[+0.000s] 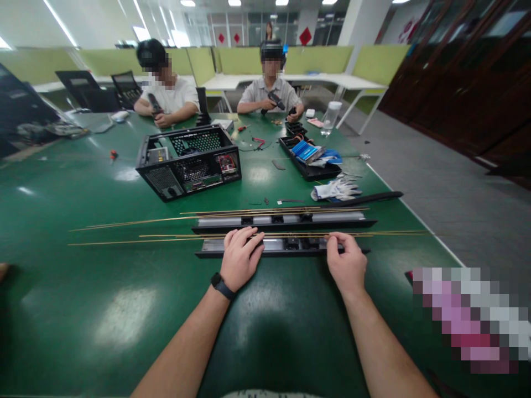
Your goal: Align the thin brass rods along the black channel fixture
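Observation:
Two long black channels with grey insides lie side by side on the table, a near channel (274,245) and a far channel (265,222). Thin brass-coloured rods (166,236) stretch along the near one and beyond both its ends. More such rods (145,220) rest over the far channel. My left hand (241,255) lies over the left part of the near channel, fingers stretched out and slightly apart across the rods. Toward its right end, my right hand (347,262) pinches a thin rod between thumb and fingers. Dark fittings (292,243) sit inside the channel.
An open black computer case (191,160) stands beyond the channels. White gloves (337,189), a black tray (317,170) and a long dark strip (371,198) lie to the right. Two people across the green table (124,309) hold drill-like tools. A clear bottle (331,118) stands far right.

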Available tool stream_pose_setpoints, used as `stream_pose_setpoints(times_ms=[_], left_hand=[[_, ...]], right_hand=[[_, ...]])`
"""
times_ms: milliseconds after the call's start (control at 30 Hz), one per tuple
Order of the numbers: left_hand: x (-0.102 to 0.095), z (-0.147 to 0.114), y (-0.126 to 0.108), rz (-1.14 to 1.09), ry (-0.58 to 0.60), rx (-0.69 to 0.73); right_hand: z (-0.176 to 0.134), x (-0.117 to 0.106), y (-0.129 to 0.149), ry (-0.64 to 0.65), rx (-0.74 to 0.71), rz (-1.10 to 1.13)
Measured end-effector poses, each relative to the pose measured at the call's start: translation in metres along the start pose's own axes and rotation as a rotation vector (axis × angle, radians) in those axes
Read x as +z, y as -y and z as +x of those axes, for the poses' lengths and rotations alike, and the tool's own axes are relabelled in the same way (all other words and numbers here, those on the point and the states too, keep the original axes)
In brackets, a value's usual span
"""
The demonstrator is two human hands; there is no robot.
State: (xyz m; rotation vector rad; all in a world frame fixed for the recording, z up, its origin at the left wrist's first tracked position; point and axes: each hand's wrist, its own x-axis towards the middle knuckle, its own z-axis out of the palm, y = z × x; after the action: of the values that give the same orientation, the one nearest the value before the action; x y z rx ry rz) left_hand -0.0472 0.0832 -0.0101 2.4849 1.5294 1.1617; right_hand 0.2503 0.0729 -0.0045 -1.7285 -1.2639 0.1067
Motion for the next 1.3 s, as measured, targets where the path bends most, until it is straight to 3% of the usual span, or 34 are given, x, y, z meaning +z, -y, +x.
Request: stream_pose_setpoints(times_ms=[1300], left_hand=[[0.0000,-0.0012,0.0029,0.006,-0.022,0.028]], right_hand=[[0.0001,0.0003,-0.0020,-0.003,-0.003,0.009]])
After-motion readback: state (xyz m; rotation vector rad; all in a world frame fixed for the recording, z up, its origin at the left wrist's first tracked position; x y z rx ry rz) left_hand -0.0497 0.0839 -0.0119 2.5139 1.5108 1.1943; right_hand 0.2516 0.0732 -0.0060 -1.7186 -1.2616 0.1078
